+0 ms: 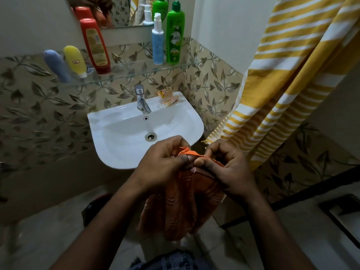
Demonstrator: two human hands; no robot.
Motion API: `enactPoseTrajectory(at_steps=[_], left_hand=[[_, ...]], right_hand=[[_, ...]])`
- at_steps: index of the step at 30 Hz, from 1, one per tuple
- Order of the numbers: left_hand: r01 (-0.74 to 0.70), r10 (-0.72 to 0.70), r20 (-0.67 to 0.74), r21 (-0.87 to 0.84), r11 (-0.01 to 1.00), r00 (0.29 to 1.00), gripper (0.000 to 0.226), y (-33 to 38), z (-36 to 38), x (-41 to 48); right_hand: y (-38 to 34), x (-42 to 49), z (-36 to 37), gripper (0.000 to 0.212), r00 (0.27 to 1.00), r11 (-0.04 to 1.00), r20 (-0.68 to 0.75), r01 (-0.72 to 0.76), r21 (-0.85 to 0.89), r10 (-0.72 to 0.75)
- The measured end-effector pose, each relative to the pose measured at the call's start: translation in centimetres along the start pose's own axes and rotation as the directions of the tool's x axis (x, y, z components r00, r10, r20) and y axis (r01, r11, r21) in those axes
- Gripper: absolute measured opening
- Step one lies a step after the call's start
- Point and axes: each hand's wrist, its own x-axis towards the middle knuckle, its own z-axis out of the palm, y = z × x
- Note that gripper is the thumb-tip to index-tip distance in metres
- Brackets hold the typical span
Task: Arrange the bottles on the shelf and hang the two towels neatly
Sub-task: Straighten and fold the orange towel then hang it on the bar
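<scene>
- The left grip was clenched on the top edge of a rust-orange patterned cloth towel, with thumb and fingers pinching the fabric.
- The right grip pinched the same edge just beside the left one, their thumbs nearly touching.
- A bright orange fold of the towel stuck up between the two grips, and the rest hung bunched below them.
- A yellow-and-white striped cloth towel hung in long folds up and to the right of the right grip, its lower corner close to that grip.
- A white ceramic sink sat just beyond both grips, its front rim partly hidden behind the left one.
- A chrome tap stood at the back of the sink, with a small orange wrapped packet to its right on the ledge.
- A clear glass shelf ran along the leaf-patterned wall well above the grips.
- Up and to the left of the grips, the shelf carried a grey-blue plastic tube, a yellow plastic tube standing on its white cap and a tall red plastic bottle standing cap-down.
- Almost straight above the grips stood a white-and-blue pump bottle and, touching or just beside it, a tall green plastic bottle.
- A wall mirror above the shelf reflected the bottles.
</scene>
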Motion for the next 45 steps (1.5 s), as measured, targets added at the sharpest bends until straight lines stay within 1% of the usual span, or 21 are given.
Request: enactPoseTrajectory(at_steps=[3, 7, 11, 13, 15, 18, 20, 21, 23, 24, 26, 28, 31, 34, 36, 37, 39, 40, 42, 43, 45], left_hand=[[0.022, -0.022, -0.01, 0.032, 0.999, 1.0, 0.01, -0.7, 0.5, -0.3], [0.017, -0.038, -0.184, -0.111, 0.994, 0.982, 0.01, -1.0, 0.6, -0.3], [-0.022, -0.018, -0.233, -0.166, 0.986, 0.972, 0.007, -0.8, -0.3, -0.6], [-0.045, 0.013, -0.263, -0.115, 0.992, 0.965, 0.01, -0.6, -0.3, -1.0], [-0.037, 0.017, -0.341, -0.053, 0.998, 0.94, 0.015, -0.6, -0.7, -1.1], [0.029, 0.02, -0.428, 0.108, 0.994, 0.904, 0.028, -1.5, -1.8, -1.1], [0.018, 0.046, -0.379, 0.164, 0.986, 0.924, 0.031, -1.6, -1.8, -1.0], [-0.008, 0.05, -0.297, 0.142, 0.99, 0.953, 0.033, -1.4, -1.5, -1.0], [-0.02, 0.028, -0.067, 0.117, 0.993, 0.997, 0.051, -0.7, -0.5, -0.9], [-0.035, 0.032, 0.017, 0.164, 0.986, 0.999, 0.054, -0.6, -0.1, -0.8], [-0.081, 0.073, 0.038, 0.289, 0.954, 0.997, 0.03, -0.8, 0.3, -0.4], [-0.104, 0.121, -0.046, 0.269, 0.958, 0.992, 0.014, -0.9, 0.1, -0.3], [-0.087, 0.11, -0.248, 0.099, 0.991, 0.963, 0.02, -0.7, -1.0, -0.5], [-0.077, -0.018, -0.526, -0.158, 0.984, 0.85, 0.022, -0.9, -2.7, -0.3], [-0.09, -0.04, -0.617, -0.177, 0.98, 0.786, 0.022, -1.1, -3.5, -0.3], [-0.081, -0.032, -0.603, -0.159, 0.984, 0.797, 0.02, -1.1, -3.5, -0.5], [-0.039, -0.019, -0.474, -0.113, 0.993, 0.88, 0.007, -0.9, -2.8, -0.9], [-0.015, -0.018, -0.397, -0.08, 0.997, 0.918, 0.012, -0.8, -2.4, -1.1], [-0.02, 0.031, -0.254, 0.046, 0.999, 0.967, 0.058, -0.9, -1.6, -1.1], [-0.052, 0.076, -0.185, 0.128, 0.99, 0.98, 0.073, -0.7, -1.3, -0.9], [-0.129, 0.139, -0.04, 0.198, 0.972, 0.989, 0.073, -0.5, -0.7, -0.7]], right_hand=[[2.8, -0.4, 0.2, 0.031, 0.998, 0.998, -0.018, -0.059, -0.006, 0.059], [4.6, -0.5, -0.3, 0.027, 0.993, 0.995, 0.062, -0.099, -0.019, 0.1], [6.8, -1.0, -1.5, 0.034, 0.929, 0.954, 0.264, -0.206, -0.218, 0.261], [7.1, -1.0, -2.0, 0.04, 0.922, 0.937, 0.294, -0.154, -0.314, 0.251], [6.8, -0.6, -2.5, 0.042, 0.962, 0.943, 0.224, -0.074, -0.325, 0.153], [5.1, 0.2, -2.9, 0.034, 0.998, 0.994, 0.04, -0.051, -0.1, 0.055], [3.3, 0.5, -2.4, 0.016, 1.0, 0.997, -0.008, -0.001, -0.075, 0.0], [2.5, 0.6, -1.9, 0.013, 0.999, 0.987, -0.013, 0.049, -0.155, -0.052], [1.3, 0.9, -1.0, 0.018, 0.984, 0.92, 0.027, 0.173, -0.352, -0.175], [0.9, 1.1, -0.6, 0.024, 0.976, 0.896, 0.04, 0.213, -0.39, -0.215], [0.3, 1.6, -0.5, 0.029, 0.972, 0.906, 0.009, 0.223, -0.361, -0.235], [0.4, 1.8, -0.8, 0.037, 0.975, 0.91, -0.011, 0.201, -0.362, -0.22], [2.2, 1.0, -2.0, 0.04, 0.995, 0.911, 0.038, 0.098, -0.401, -0.091], [5.7, -0.5, -3.4, 0.03, 0.996, 0.889, 0.06, -0.03, -0.456, 0.064], [7.0, -1.3, -4.0, 0.033, 0.996, 0.875, 0.023, -0.067, -0.479, 0.089], [7.2, -1.3, -4.2, 0.033, 0.995, 0.891, -0.011, -0.097, -0.444, 0.102], [6.1, -1.0, -3.9, 0.02, 0.994, 0.944, -0.045, -0.109, -0.313, 0.1], [5.1, -0.7, -3.5, 0.014, 0.997, 0.959, -0.033, -0.082, -0.27, 0.076], [3.1, 0.0, -2.3, 0.008, 1.0, 0.966, 0.022, 0.002, -0.257, 0.004], [2.3, 0.3, -1.7, 0.008, 0.998, 0.963, 0.05, 0.053, -0.265, -0.041], [1.1, 0.9, -0.9, 0.013, 0.994, 0.954, 0.065, 0.107, -0.281, -0.093]])
